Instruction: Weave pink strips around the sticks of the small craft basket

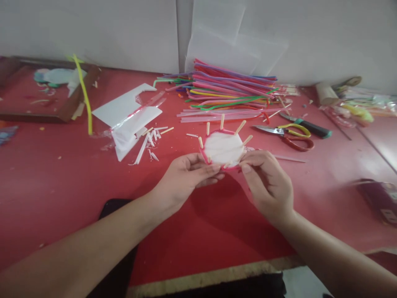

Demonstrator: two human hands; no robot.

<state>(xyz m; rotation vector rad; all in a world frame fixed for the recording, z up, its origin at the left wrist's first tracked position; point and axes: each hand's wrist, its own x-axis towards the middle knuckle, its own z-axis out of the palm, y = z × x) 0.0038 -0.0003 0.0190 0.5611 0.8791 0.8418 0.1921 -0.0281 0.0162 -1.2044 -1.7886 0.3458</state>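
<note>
Head view: white disc point(223, 148) between both hands' fingers, above bench point(217, 231).
Left hand point(182, 178): fingers clamped on its edge.
Right hand point(273, 186): fingers pinching the opposite edge.
Sticks point(222, 121): mostly beyond fingers; I'd pinch lightly, avoiding them.

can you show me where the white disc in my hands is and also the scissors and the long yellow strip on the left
White disc point(224, 147): head view, middle of its white face.
Scissors point(283, 132): head view, pivot, where blades meet handles.
Yellow strip point(85, 94): head view, about midway along it.
</note>
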